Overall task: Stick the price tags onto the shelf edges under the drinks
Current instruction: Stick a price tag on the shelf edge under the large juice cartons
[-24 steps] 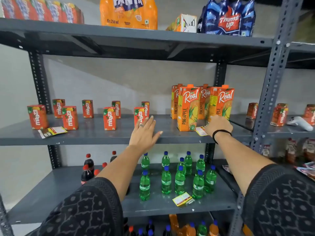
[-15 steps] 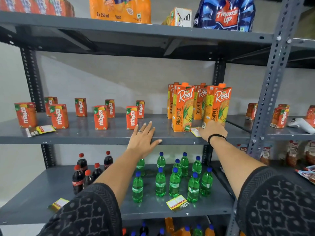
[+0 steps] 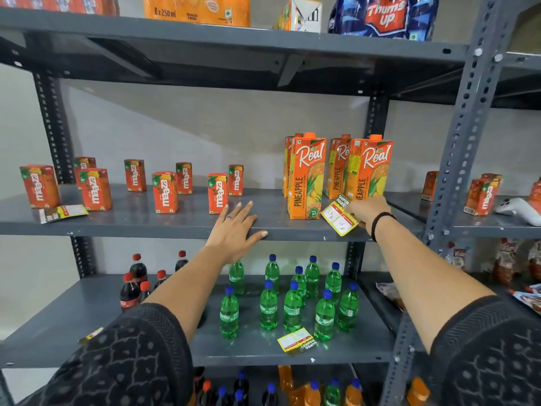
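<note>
My right hand (image 3: 367, 211) pinches a yellow and white price tag (image 3: 339, 218) on the middle shelf (image 3: 146, 227), just in front of the tall Real pineapple cartons (image 3: 307, 177). The tag hangs slightly past the shelf's front edge. My left hand (image 3: 235, 230) lies flat on the same shelf with fingers spread, its thumb over the front edge. Another tag (image 3: 63, 213) lies by the small Maaza cartons (image 3: 95, 189) at the left. A third tag (image 3: 297, 342) lies on the lower shelf in front of the green Sprite bottles (image 3: 292, 297).
Cola bottles (image 3: 137, 284) stand on the lower shelf at left, with a further tag (image 3: 92, 335) near its front edge. Fanta and Thums Up packs (image 3: 383, 16) sit on the top shelf. A perforated upright post (image 3: 465, 136) rises at right; a white handheld device (image 3: 518, 210) lies beyond it.
My right hand has drawn the price tag out from beside the Real cartons toward the shelf's front edge. My left hand stays flat on the shelf. The view has shifted slightly.
</note>
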`<control>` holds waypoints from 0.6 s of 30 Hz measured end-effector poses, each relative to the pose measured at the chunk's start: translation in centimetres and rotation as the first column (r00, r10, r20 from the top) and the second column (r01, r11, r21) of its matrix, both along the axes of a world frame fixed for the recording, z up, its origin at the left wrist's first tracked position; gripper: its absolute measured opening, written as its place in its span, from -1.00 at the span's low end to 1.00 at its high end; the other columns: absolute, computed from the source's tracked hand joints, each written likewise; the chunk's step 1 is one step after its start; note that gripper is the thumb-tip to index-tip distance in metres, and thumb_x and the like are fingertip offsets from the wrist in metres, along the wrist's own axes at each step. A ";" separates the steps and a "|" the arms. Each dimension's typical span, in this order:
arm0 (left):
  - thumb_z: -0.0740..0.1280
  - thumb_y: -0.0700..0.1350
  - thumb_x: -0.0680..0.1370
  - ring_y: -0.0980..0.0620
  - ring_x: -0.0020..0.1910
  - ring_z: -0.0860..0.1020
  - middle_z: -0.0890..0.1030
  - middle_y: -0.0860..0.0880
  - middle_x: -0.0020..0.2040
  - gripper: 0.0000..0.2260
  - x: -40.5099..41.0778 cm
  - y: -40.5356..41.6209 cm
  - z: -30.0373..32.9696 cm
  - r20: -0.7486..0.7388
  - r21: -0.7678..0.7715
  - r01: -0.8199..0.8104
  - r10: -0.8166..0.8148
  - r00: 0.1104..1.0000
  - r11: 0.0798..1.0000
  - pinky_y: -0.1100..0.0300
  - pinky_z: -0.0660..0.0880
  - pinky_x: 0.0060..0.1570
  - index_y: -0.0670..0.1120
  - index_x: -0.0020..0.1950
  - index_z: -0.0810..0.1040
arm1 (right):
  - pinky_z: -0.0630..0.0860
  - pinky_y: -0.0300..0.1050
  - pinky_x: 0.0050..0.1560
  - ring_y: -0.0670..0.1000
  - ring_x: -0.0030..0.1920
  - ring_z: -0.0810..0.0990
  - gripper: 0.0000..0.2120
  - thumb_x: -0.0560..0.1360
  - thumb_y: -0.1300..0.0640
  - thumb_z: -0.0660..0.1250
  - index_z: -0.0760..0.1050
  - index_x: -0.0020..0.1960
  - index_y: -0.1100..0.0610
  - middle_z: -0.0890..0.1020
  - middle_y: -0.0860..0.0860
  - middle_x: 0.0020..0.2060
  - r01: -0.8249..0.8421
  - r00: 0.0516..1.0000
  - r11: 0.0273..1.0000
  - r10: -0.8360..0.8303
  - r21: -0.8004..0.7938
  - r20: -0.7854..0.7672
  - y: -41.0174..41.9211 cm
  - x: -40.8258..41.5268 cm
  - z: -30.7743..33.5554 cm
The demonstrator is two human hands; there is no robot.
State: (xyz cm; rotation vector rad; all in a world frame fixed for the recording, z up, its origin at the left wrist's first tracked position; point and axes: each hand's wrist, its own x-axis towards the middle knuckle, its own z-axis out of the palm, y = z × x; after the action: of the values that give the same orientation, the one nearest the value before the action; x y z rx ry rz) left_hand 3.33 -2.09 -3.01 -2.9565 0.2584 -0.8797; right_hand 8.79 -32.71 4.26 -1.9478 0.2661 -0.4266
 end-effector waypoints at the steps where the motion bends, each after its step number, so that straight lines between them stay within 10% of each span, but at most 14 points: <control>1: -0.10 0.32 0.56 -0.03 0.54 -0.02 0.05 -0.03 0.57 -0.37 0.0 0.0 0.0 0.001 0.000 0.000 0.000 1.000 1.000 -0.05 -0.17 0.48 -0.03 0.46 0.30 | 0.62 0.00 -0.12 0.10 -0.11 0.65 -0.75 0.25 0.13 0.48 0.54 -0.09 0.08 0.68 0.08 -0.10 -0.032 0.999 0.999 0.032 -0.008 0.003 -0.1 -0.5 0.2; 4: -0.10 0.32 0.56 -0.03 0.54 -0.03 0.05 -0.02 0.57 -0.37 -0.1 -0.2 0.1 -0.003 -0.002 -0.008 0.008 1.000 1.000 -0.05 -0.17 0.48 -0.03 0.47 0.29 | 0.47 -0.13 -0.32 0.08 -0.19 0.61 -0.85 0.33 0.21 0.44 0.53 -0.12 0.15 0.67 0.10 -0.14 -0.104 0.994 0.985 0.106 -0.141 0.010 -0.7 -1.5 0.3; 18: -0.07 0.29 0.58 -0.05 0.54 -0.02 0.03 -0.03 0.57 -0.40 -0.4 -0.6 0.3 -0.066 -0.012 -0.037 0.036 0.997 0.999 -0.06 -0.15 0.47 -0.03 0.49 0.25 | 0.49 -0.05 0.09 0.02 -0.01 0.59 -0.81 0.37 0.11 0.52 0.67 -0.04 0.13 0.68 0.02 -0.08 -0.409 0.862 0.673 0.506 -0.616 -0.021 1.2 -4.6 -2.6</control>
State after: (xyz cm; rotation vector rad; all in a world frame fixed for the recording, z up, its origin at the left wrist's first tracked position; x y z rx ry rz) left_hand 2.93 -2.72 -2.70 -2.9953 0.2006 -0.7846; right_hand 4.23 -31.55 1.67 -2.4899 -0.5381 -0.3383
